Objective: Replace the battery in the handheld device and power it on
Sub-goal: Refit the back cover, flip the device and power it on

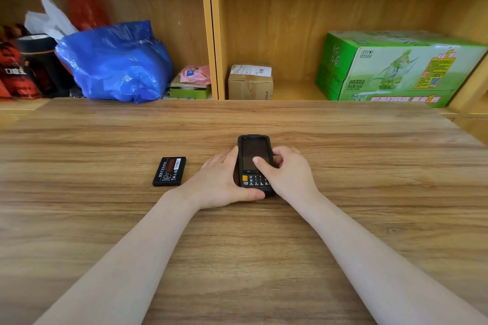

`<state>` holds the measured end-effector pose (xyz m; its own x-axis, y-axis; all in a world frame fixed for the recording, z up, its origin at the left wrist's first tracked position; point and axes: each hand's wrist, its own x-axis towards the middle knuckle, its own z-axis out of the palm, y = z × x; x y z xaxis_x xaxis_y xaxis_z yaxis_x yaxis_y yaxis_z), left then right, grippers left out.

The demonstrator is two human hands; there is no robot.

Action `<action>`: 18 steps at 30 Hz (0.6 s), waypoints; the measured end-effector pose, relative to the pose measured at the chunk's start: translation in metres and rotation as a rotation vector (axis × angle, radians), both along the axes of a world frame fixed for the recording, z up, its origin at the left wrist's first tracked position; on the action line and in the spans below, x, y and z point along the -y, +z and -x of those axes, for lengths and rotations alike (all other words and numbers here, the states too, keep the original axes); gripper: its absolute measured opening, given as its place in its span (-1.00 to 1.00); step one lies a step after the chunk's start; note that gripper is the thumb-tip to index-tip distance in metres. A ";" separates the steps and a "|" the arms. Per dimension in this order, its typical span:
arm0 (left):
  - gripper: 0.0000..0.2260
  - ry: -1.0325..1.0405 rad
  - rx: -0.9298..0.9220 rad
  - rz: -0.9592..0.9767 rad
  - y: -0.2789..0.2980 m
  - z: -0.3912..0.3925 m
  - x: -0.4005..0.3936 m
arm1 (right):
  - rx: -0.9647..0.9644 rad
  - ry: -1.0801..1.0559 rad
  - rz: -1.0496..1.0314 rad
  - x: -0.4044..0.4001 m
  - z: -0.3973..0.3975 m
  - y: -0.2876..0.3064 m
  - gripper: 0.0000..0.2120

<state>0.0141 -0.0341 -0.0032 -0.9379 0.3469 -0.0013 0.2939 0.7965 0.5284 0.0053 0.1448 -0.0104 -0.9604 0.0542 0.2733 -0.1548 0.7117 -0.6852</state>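
My left hand (pixel 224 182) cupped the device's (pixel 254 155) left side and near end, my right hand (pixel 286 174) gripped its right side, thumb on the screen; it lay mid-desk (pixel 343 219), long axis pointing away from me, the spare battery (pixel 169 171) just left, nearer my left hand.
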 end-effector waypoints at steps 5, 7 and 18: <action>-0.04 0.001 0.001 0.007 0.002 -0.001 -0.001 | 0.002 0.000 0.002 0.000 -0.001 0.001 -0.59; -0.05 0.002 0.000 0.010 0.004 -0.003 -0.002 | 0.000 -0.001 0.000 0.000 -0.001 0.001 -0.58; -0.07 0.003 -0.006 -0.005 0.004 -0.004 -0.002 | 0.009 -0.003 0.007 0.001 -0.001 0.001 -0.60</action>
